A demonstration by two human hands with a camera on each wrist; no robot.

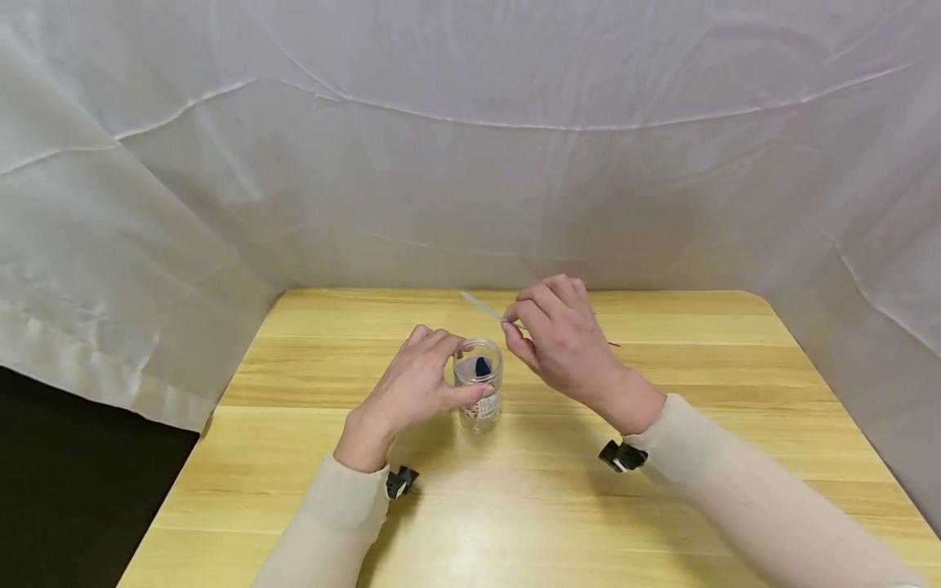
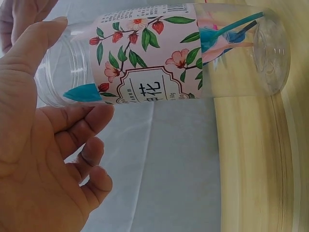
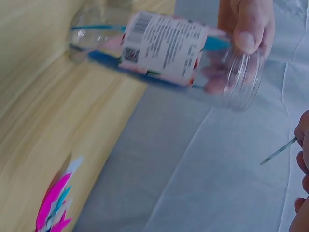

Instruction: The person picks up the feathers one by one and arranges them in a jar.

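A clear plastic jar point(image 1: 479, 392) with a flowered label stands upright on the wooden table point(image 1: 662, 506). My left hand point(image 1: 419, 380) holds it from the left, thumb and fingers around its upper part point(image 2: 43, 145). A blue feather-like piece point(image 1: 481, 366) sits inside the jar point(image 2: 159, 53). Just above and to the right of the jar's mouth, my right hand point(image 1: 559, 335) pinches a thin pale stick point(image 1: 481, 305) that points up and left. The right wrist view shows the jar point(image 3: 169, 53) and the stick's tip point(image 3: 279, 151).
Pink and blue feathers point(image 3: 55, 200) lie on the table beyond the jar, seen only in the right wrist view. White cloth point(image 1: 470, 163) hangs behind and on both sides of the table. The table's left edge drops to a dark floor point(image 1: 73, 490).
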